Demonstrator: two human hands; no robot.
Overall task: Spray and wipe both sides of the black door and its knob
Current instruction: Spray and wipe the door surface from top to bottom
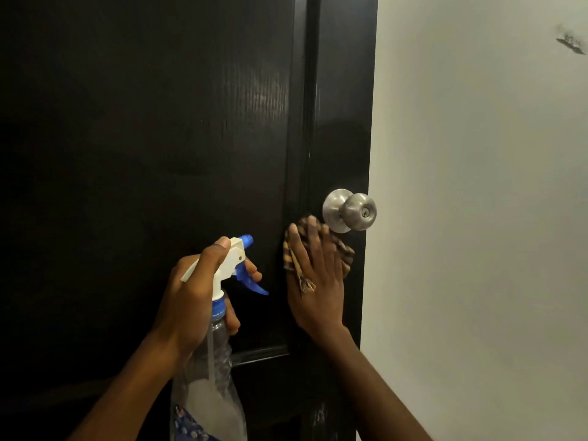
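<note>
The black door [143, 154] fills the view from the left edge to past the middle, and its free edge stands against a pale wall [477, 218]. The steel knob [359, 211] is near this edge, at about 4 o'clock from the centre of the view.

The right hand [318, 291] lies flat on the door at 7 o'clock from the knob. Its fingers are straight and press a striped cloth [346, 254] on the door, just beside the knob's plate. A corner of the cloth comes out near the thumb; it seems only to lie there, but the view is too dim to be sure.

The left hand [191, 297] is at 9 o'clock from the right hand. Its fingers are curled around the neck of a clear spray bottle [216, 361], with the thumb on top of the white head. The blue nozzle points at the door.
</note>
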